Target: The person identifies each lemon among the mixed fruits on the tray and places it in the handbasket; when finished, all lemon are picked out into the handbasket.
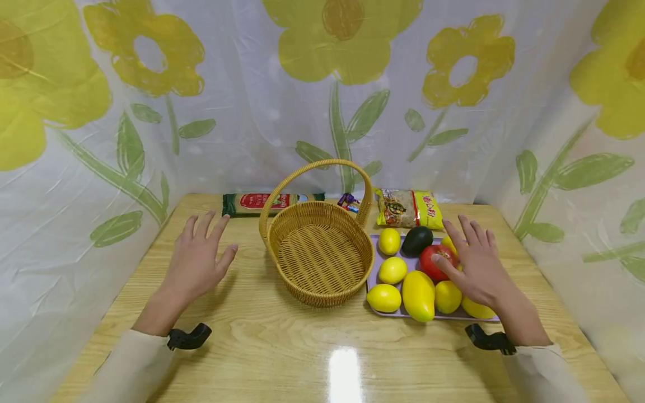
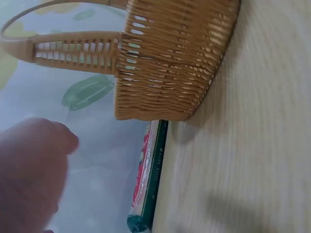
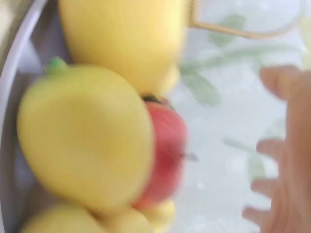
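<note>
Head view: wicker basket between the hands, both empty, widely spread.

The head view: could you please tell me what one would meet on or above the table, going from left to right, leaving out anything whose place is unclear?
Left hand, wicker basket, column of three lemons, red fruit, right hand.
</note>
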`<state>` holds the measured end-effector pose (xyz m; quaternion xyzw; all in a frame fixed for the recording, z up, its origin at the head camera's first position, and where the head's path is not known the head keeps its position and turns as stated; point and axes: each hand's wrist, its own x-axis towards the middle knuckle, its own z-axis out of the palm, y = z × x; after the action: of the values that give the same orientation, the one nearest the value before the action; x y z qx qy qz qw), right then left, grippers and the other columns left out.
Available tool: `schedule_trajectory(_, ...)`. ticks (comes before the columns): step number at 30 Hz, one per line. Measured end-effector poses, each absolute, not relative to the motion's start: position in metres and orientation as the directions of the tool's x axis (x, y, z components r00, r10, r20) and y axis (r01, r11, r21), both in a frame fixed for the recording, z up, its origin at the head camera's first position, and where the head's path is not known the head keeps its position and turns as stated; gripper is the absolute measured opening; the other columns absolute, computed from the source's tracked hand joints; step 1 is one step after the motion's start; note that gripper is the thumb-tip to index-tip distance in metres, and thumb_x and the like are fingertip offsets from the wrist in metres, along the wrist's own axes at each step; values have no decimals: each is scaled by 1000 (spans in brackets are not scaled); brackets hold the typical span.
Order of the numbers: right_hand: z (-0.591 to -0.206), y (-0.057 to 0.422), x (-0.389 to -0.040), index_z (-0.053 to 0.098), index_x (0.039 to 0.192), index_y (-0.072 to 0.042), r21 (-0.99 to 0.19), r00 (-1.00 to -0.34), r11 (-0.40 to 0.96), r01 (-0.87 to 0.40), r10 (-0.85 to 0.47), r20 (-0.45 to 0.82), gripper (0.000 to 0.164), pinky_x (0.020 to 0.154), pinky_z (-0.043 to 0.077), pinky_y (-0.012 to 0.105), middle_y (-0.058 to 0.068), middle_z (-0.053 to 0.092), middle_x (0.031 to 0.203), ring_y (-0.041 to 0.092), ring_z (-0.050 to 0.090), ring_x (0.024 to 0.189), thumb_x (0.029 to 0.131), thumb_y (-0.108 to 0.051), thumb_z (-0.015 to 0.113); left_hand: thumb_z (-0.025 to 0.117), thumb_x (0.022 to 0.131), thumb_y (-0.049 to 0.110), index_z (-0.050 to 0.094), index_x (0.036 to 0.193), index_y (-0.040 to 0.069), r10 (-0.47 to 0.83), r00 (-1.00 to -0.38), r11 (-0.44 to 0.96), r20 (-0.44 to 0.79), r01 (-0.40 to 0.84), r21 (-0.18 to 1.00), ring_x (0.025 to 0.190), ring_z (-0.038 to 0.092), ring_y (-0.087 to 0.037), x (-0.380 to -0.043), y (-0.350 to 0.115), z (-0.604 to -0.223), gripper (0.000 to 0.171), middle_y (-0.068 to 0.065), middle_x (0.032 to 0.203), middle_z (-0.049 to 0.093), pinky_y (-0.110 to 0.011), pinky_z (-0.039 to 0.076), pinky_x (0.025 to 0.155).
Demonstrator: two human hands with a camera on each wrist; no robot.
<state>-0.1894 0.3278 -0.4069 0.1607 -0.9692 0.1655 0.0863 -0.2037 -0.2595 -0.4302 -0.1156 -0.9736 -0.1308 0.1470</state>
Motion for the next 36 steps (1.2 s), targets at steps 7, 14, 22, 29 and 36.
schedule_trajectory(7, -390, 381, -149, 40, 171, -28, -551, -939, 764, -336, -230, 254, 68, 134, 35, 52, 12, 42, 174, 34, 39, 159, 109, -24, 69, 70, 109, 30, 46, 167, 14, 177, -913, 795, 368, 353, 493, 150, 37, -60, -168, -287, -419, 64, -29, 169, 38, -82, 39, 106)
schedule_trajectory(14, -402, 432, -116, 61, 155, -9, -643, -959, 712, -282, -186, 214, 47, 90, 43, -2, -34, 60, 142, -22, 50, 127, 109, -10, 68, 72, 106, 11, 57, 160, 22, 121, -911, 599, 394, 384, 703, 143, 52, -7, -134, -295, -432, 57, -8, 159, 56, -4, 47, 106)
schedule_trajectory(22, -427, 438, -122, 62, 150, 1, -731, -959, 621, -282, -184, 215, 44, 93, 53, 4, -28, 67, 140, -14, 61, 125, 107, 0, 67, 68, 104, -6, 62, 148, -3, -21, -919, 236, 394, 379, 895, 138, 64, -11, -125, -242, -464, 45, 2, 149, 65, -17, 61, 100)
schedule_trajectory(29, -445, 426, -152, 59, 147, 13, -860, -948, 404, -312, -189, 256, 43, 103, 53, 7, -5, 73, 144, -1, 65, 132, 104, 11, 65, 70, 100, -11, 63, 142, -10, -168, -912, 35, 374, 374, 927, 136, 67, -19, -124, -170, -492, 43, -7, 144, 66, -26, 64, 101)
schedule_trajectory(36, -463, 418, -165, 58, 149, 13, -889, -956, 355, -289, -151, 250, 47, 100, 56, 9, -8, 73, 144, -2, 66, 130, 103, 9, 68, 74, 100, -6, 61, 148, -4, -208, -902, 22, 379, 383, 923, 147, 49, -26, -122, -116, -511, 50, -14, 163, 41, -31, 58, 113)
